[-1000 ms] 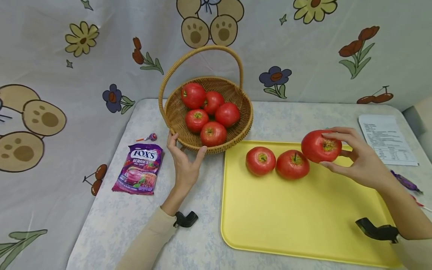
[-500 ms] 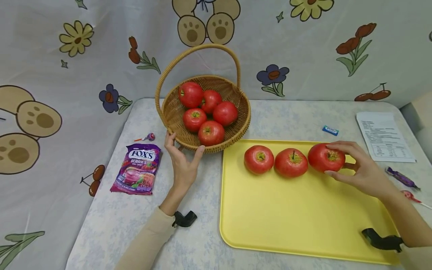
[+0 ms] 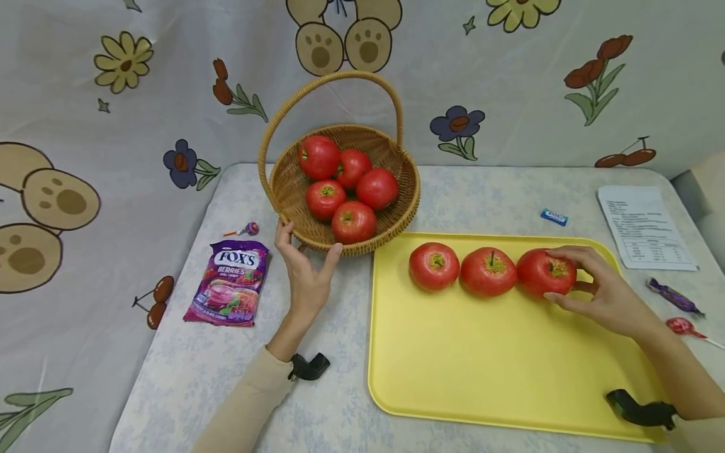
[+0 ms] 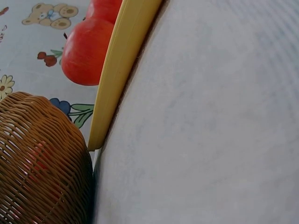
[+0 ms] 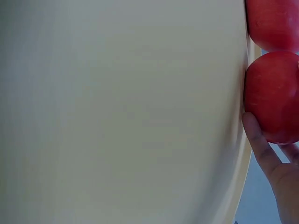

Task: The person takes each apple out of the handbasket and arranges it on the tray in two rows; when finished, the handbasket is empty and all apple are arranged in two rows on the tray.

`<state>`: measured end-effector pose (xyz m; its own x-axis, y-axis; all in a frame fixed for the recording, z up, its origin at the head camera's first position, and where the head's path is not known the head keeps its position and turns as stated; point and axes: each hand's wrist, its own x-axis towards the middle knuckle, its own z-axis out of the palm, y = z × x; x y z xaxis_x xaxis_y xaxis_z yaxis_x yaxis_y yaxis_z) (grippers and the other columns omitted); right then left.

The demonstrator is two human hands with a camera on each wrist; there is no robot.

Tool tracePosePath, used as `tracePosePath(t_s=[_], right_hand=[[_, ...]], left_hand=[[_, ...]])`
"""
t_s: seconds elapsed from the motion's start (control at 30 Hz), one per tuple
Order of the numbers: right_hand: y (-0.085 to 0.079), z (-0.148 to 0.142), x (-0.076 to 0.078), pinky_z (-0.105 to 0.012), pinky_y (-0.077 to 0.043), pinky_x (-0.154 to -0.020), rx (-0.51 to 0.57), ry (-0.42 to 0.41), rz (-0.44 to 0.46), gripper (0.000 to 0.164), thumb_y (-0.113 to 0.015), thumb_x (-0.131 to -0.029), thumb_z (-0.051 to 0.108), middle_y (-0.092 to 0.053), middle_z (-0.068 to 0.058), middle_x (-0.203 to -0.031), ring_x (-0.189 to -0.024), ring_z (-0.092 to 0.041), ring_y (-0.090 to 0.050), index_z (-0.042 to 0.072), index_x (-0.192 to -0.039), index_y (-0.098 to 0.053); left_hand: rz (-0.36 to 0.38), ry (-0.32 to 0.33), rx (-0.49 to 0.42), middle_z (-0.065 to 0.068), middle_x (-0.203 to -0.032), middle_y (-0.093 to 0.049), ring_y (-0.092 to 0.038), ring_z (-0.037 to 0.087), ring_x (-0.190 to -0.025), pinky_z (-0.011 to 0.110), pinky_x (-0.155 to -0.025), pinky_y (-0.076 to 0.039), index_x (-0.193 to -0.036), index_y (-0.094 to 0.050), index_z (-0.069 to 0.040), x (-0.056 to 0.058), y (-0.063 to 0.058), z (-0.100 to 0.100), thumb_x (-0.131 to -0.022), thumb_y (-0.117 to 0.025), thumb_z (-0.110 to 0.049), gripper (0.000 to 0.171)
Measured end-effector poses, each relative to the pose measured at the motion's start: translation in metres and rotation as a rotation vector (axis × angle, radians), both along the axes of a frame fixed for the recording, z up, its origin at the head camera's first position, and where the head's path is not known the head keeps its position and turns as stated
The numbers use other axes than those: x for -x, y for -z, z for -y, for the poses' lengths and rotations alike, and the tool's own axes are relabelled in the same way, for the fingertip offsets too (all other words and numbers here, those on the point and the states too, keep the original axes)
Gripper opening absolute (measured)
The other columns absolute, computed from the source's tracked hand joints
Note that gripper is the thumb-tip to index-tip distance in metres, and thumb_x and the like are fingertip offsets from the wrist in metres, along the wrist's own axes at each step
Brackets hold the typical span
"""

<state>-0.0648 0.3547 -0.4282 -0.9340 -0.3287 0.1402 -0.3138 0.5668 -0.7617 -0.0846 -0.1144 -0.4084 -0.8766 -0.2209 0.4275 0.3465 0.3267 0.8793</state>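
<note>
My right hand (image 3: 603,294) holds a red apple (image 3: 538,272) between thumb and fingers, at the right end of a row of apples on the yellow tray (image 3: 481,371). Beside it, the middle apple (image 3: 481,280) shows its stem, and another apple (image 3: 426,269) ends the row on the left. In the right wrist view the held apple (image 5: 271,100) sits low, thumb at its base. My left hand (image 3: 308,283) grips the near left rim of a wicker basket (image 3: 409,211), its index fingertip near the handle. Several red apples (image 3: 354,223) lie inside. The left wrist view shows the basket's woven side (image 4: 51,163).
Left of the basket lie a purple candy bag (image 3: 229,283) and a lollipop (image 3: 249,229). Behind the tray is a small blue-wrapped candy (image 3: 554,217). A printed paper (image 3: 647,229), a purple-wrapped candy (image 3: 675,297) and a red lollipop (image 3: 682,326) lie at the right.
My right hand has lowered the apple onto the tray's back right and drawn it against the middle apple. My left hand stays at the basket rim.
</note>
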Motion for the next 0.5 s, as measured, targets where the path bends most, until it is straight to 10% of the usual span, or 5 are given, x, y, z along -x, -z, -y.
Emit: tracePosePath(t_s=[0.5], right_hand=[[0.0024, -0.0015, -0.0029, -0.003, -0.043, -0.082, 0.0, -0.008, 0.039, 0.08, -0.076, -0.072, -0.016, -0.039, 0.016, -0.137, -0.114, 0.002, -0.043, 0.0, -0.141, -0.039]], left_hand=[[-0.025, 0.009, -0.01, 0.031, -0.156, 0.001, -0.011, 0.045, -0.146, 0.058, -0.106, -0.031, -0.14, -0.017, 0.006, -0.0002, 0.0006, 0.0, -0.09, -0.068, -0.02, 0.076]])
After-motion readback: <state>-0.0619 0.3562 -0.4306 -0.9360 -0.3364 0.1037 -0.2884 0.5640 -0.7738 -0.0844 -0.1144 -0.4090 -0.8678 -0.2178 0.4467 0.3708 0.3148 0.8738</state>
